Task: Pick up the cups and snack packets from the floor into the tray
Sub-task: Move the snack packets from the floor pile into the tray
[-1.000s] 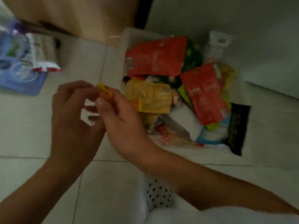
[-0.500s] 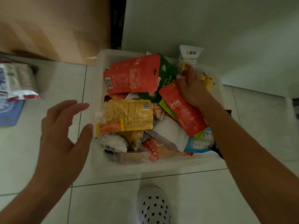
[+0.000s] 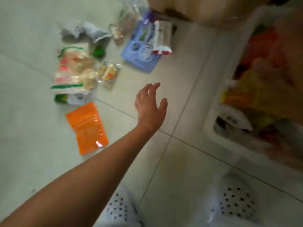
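Snack packets scattered on floor (image 3: 180, 99) far left: orange packet (image 3: 87, 128) nearest, blue packet (image 3: 141, 53) farther. Tray (image 3: 211, 122) right, heaped full. Left hand (image 3: 150, 105) above tiles between them, fingers spread, empty. Right hand blurred over tray; grip unreadable. Risk: heaped tray sheds packets; glossy film slips from pinch.

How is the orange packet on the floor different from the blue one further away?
The orange packet lies alone on bare tile, nearest the left hand; the blue packet lies farther off with a white, red-edged packet resting on it. The orange one is plain and glossy; the blue one carries printed pictures. Both lie flat on the floor, outside the tray.
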